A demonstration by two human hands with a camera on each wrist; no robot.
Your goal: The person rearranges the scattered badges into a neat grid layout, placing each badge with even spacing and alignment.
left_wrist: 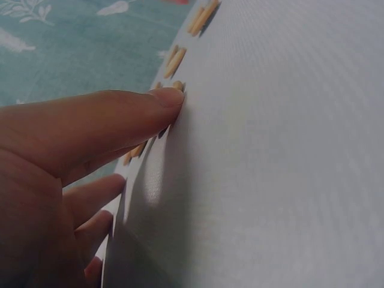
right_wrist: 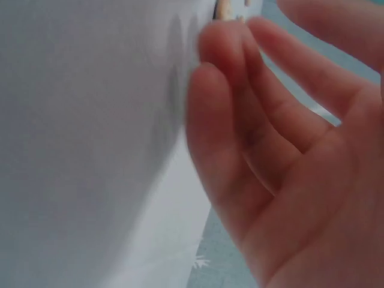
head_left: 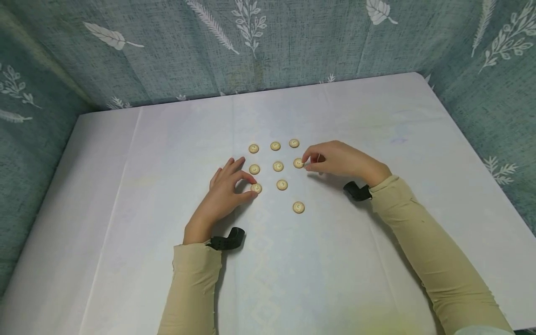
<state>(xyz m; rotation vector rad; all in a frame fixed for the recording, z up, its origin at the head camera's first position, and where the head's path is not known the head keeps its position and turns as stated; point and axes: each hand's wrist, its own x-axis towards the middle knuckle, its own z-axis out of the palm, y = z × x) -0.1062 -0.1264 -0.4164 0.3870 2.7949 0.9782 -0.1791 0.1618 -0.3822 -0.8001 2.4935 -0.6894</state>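
Observation:
Several round, pale wooden buttons lie flat on the white table, close to a grid. With thumb and index finger, my left hand (head_left: 224,193) pinches the front-left button (head_left: 256,188) at its edges, the other fingers spread out behind it. My right hand (head_left: 339,160) has its thumb and index fingertips at the right edge of the button at the right of the middle row (head_left: 298,163). In the right wrist view the fingers of that hand (right_wrist: 258,120) are bent, and a button (right_wrist: 223,8) shows partly beyond them. In the left wrist view the thumb (left_wrist: 120,117) mostly hides the pinched button.
A back row holds three buttons, among them the middle one (head_left: 275,145). One button (head_left: 298,207) lies apart, nearer the front. The white cloth-covered table (head_left: 159,139) ends at a green leaf-patterned curtain (head_left: 167,51). A black wrist device (head_left: 228,238) sits at my left cuff.

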